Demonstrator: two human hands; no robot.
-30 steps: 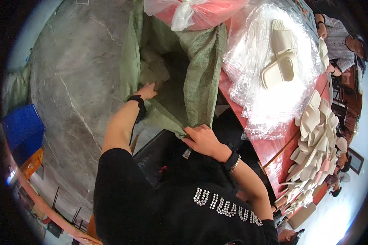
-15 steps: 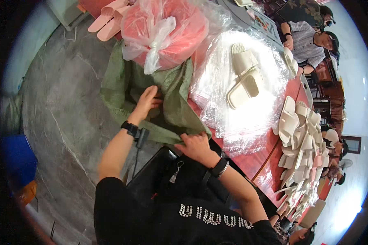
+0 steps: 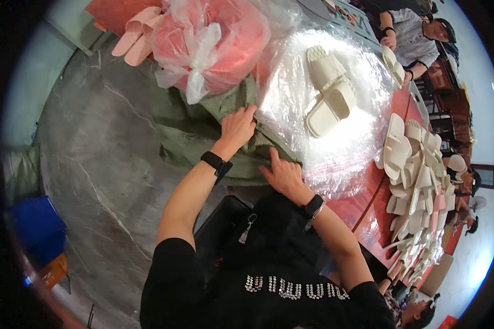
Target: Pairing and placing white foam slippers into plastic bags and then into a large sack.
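A green woven sack (image 3: 186,145) lies slumped below a tied clear plastic bag (image 3: 225,46) filled with something pink-red. My left hand (image 3: 239,130) is closed on the sack's cloth, close to the knot of the plastic bag. Lower and to the right, my right hand (image 3: 285,175) is at the sack's near right edge, index finger stretched along the cloth and thumb apart. The other fingers of that hand curl at the edge and are partly hidden. The inside of the sack is mostly covered by folded cloth.
On the red table (image 3: 348,211), cream slippers (image 3: 330,90) rest on a stack of clear plastic bags (image 3: 291,71). A heap of cream slippers (image 3: 414,181) lies at right. Pink slippers (image 3: 137,35) sit far left. A blue box (image 3: 35,227) stands on the floor. A person (image 3: 411,41) sits across.
My left hand has come out of the sack's mouth and moved right onto its cloth. My right hand has moved up and right. The sack has folded over, its opening narrower.
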